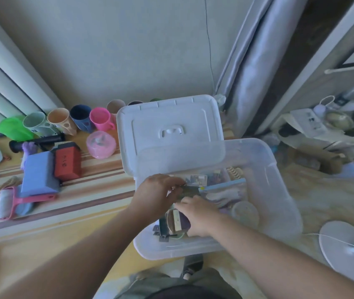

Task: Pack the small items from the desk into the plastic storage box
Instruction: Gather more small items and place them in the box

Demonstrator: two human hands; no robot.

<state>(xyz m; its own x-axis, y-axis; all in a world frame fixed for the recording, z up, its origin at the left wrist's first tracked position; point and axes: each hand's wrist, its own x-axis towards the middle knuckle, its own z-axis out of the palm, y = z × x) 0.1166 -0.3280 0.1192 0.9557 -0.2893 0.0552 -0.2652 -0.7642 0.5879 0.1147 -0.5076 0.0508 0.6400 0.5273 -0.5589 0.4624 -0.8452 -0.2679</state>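
The clear plastic storage box (279, 190) stands at the desk's right end, and its white lid (167, 130) leans over the box's back left corner. Both my hands are inside the box. My left hand (156, 190) pinches a small flat dark item (190, 190) at its edge, over the box's middle. My right hand (197, 214) rests on the pile of small things at the front, fingers touching the same item and a round brown piece (172, 220). A light blue strip (223, 185), a comb and a round pale disc (245, 212) lie in the box.
On the striped desk to the left stand a row of cups (81, 119), a pink round container (100, 144), a red box (67, 162), a blue box (39, 173), a pink-handled roller (18, 201) and a black tube. A white fan base (348, 247) sits on the floor at the right.
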